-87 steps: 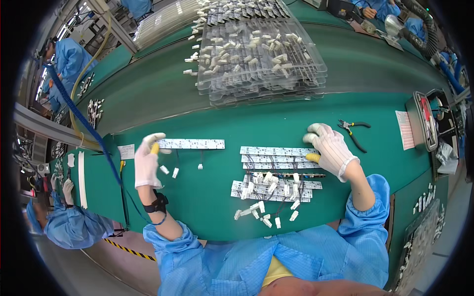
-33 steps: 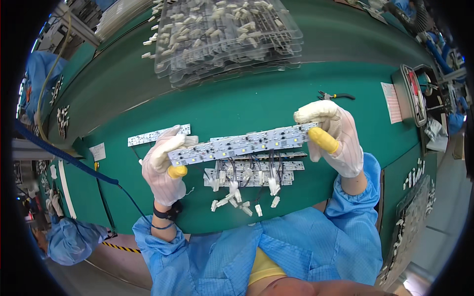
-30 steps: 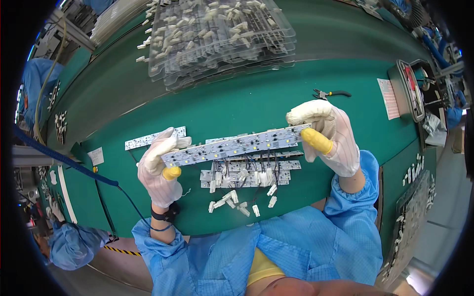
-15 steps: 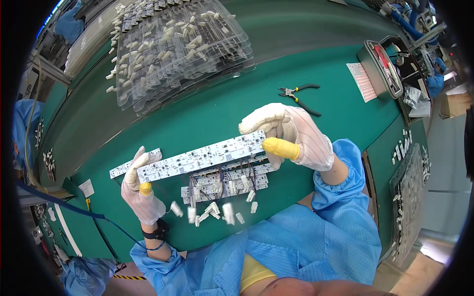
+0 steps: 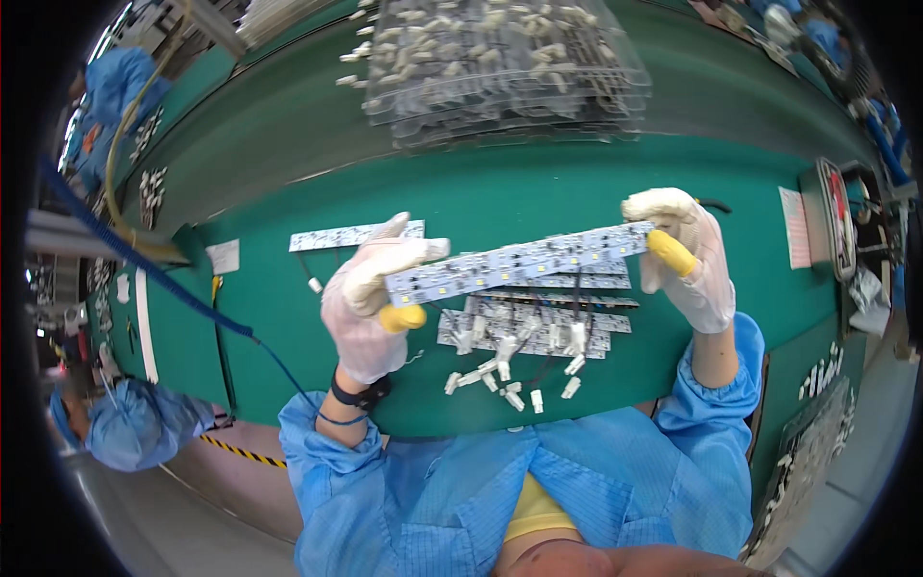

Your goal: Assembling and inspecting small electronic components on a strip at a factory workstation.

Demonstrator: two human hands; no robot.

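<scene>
My left hand [image 5: 370, 303], in a white glove with a yellow thumb tip, grips the left end of a long white circuit board [image 5: 519, 264]. At its other end, my right hand [image 5: 687, 260], gloved the same way, pinches the board between thumb and fingers. The strip is held above the table, its right end higher in the picture, with small components and yellowish squares on its face. Below it lie several more circuit boards [image 5: 534, 329], partly hidden, with dark wires and white connectors [image 5: 505, 356]. Another board [image 5: 322, 238] rests behind my left hand.
Stacked clear plastic trays [image 5: 510, 96] full of wired boards stand at the back. A pliers handle [image 5: 713, 206] sticks out behind my right hand. On the right are a metal bin [image 5: 829, 216] and a printed sheet [image 5: 794, 228]. A blue cable [image 5: 144, 269] crosses on the left.
The whole view has swung, so the table and trays appear farther right. Both hands still hold the board, whose face now shows yellowish squares. The pliers have become mostly hidden behind my right hand.
</scene>
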